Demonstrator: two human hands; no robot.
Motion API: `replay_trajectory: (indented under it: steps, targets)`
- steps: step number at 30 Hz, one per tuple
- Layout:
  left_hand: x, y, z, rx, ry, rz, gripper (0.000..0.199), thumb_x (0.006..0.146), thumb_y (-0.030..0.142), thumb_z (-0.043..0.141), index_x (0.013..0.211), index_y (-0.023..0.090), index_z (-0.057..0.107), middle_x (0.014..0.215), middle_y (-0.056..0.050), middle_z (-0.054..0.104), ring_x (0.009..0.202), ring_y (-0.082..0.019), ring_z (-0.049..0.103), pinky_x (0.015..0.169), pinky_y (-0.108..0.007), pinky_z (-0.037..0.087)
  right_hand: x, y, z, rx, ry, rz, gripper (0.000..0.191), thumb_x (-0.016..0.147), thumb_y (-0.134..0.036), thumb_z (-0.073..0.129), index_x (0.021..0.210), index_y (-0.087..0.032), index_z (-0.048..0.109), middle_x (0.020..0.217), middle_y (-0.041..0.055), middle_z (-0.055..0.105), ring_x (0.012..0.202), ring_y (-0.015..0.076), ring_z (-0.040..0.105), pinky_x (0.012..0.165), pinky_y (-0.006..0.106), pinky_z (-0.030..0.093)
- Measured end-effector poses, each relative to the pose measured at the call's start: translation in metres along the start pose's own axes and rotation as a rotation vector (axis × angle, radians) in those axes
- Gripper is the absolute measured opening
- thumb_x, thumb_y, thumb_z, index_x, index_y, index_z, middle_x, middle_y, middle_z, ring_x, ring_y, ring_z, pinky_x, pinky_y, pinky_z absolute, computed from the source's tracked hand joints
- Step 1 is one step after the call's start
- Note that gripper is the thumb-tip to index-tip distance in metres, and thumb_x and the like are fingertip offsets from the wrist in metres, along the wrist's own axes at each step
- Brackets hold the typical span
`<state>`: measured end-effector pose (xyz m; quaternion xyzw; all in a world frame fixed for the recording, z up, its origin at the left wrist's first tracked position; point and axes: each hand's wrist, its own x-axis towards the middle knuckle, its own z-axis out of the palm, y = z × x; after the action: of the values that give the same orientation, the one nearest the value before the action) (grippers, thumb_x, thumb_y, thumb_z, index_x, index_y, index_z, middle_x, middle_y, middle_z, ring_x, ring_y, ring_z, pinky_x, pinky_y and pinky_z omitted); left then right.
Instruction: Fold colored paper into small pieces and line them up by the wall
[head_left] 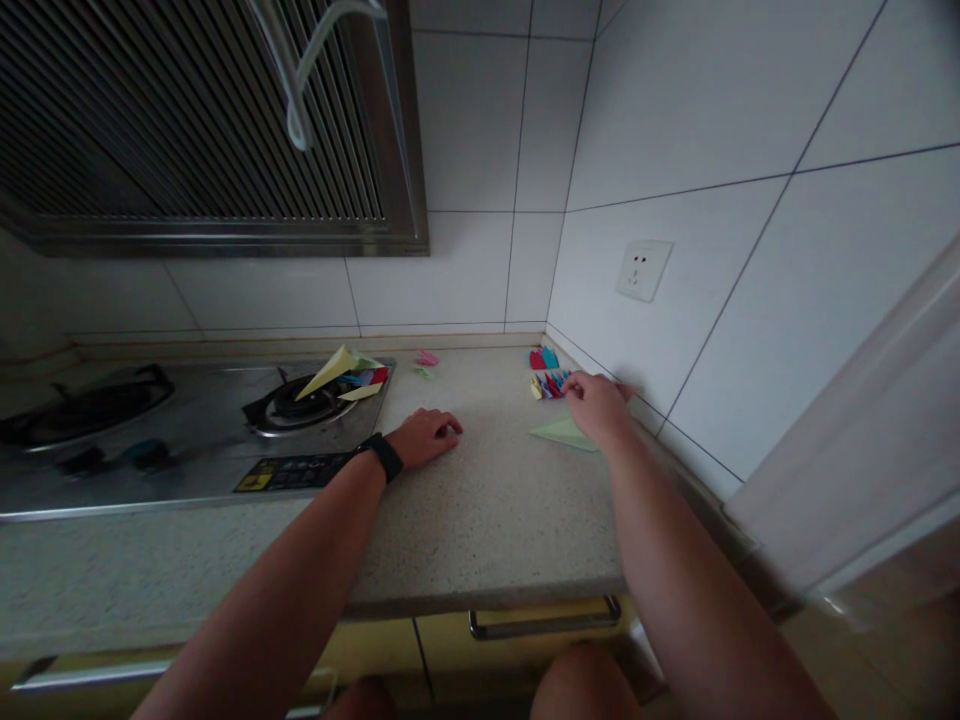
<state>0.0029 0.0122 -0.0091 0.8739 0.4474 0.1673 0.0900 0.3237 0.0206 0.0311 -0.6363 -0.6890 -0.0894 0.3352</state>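
The left hand [424,437] is resting half-curled on the tabletop [487,520], holding nothing. The right hand [598,405] is bending its fingers at small multicoloured folded pieces [551,386] lying beyond the pale green folded paper [562,433]; its grip is showing too unclearly to tell

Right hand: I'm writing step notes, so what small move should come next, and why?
Probably a gentle pinch at the right end of the small colourful row: the right hand has its fingertips at that end, though whether they hold a piece is too small to tell.
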Motion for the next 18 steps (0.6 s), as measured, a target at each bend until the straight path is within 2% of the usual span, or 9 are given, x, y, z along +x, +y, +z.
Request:
replay_trajectory:
  steps: [6,11,18]
  targets:
    - [0.000,0.004,-0.004,-0.007,0.008,0.028,0.026,0.087,0.035,0.053,0.103,0.019,0.066,0.086,-0.004,0.064,0.080,-0.017,0.057,0.083,-0.031,0.040,-0.004,-0.026,0.013,0.124,-0.042,-0.263,0.020,0.078,-0.011,0.050,0.076,-0.021,0.068,0.079,0.0035,0.068,0.087,0.0210,0.056,0.088,0.037,0.022]
    - [0.000,0.005,-0.004,0.003,0.000,0.018,0.026,0.087,0.036,0.053,0.104,0.020,0.066,0.086,-0.004,0.064,0.081,-0.017,0.057,0.083,-0.031,0.041,-0.007,-0.044,0.022,0.183,-0.142,-0.432,0.022,0.079,-0.009,0.050,0.076,-0.021,0.067,0.078,0.0018,0.068,0.087,0.0195,0.054,0.086,0.036,0.022]
    - [0.001,0.005,0.000,0.062,0.011,-0.006,0.029,0.087,0.038,0.052,0.107,0.020,0.064,0.092,-0.006,0.062,0.089,-0.020,0.055,0.089,-0.035,0.037,-0.007,-0.050,0.027,0.248,-0.227,-0.479,0.022,0.079,-0.007,0.051,0.075,-0.020,0.068,0.074,0.0008,0.067,0.082,0.0175,0.055,0.085,0.034,0.025]
